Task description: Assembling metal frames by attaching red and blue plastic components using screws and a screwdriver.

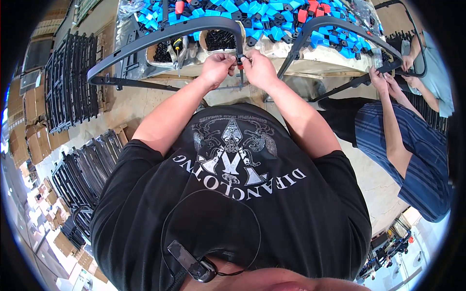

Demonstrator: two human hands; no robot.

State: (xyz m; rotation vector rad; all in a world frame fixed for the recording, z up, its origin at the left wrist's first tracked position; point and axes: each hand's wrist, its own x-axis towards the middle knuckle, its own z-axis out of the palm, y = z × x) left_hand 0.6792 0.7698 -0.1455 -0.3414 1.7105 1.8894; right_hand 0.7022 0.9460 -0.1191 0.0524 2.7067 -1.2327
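Observation:
A bent black tubular frame [160, 35] rests at the near edge of the table, its rounded end hanging over toward me. Close to its right-hand leg, my left hand [218, 71] is closed, fingertips pinched at a small part I cannot make out. Just across the leg, my right hand [260, 71] is closed too, thumb and fingers pressed together by the tube. Between both hands a small red piece [240, 63] shows on the leg. What my fingers grip is mostly hidden.
Blue, red and black plastic parts [257, 9] heap the table. A box of small black pieces [221, 40] and a yellow-handled tool [177, 46] lie beyond my left hand. At right, a co-worker in a striped shirt [403, 140] handles another black frame [340, 23]. Black frames [73, 80] stand stacked at left.

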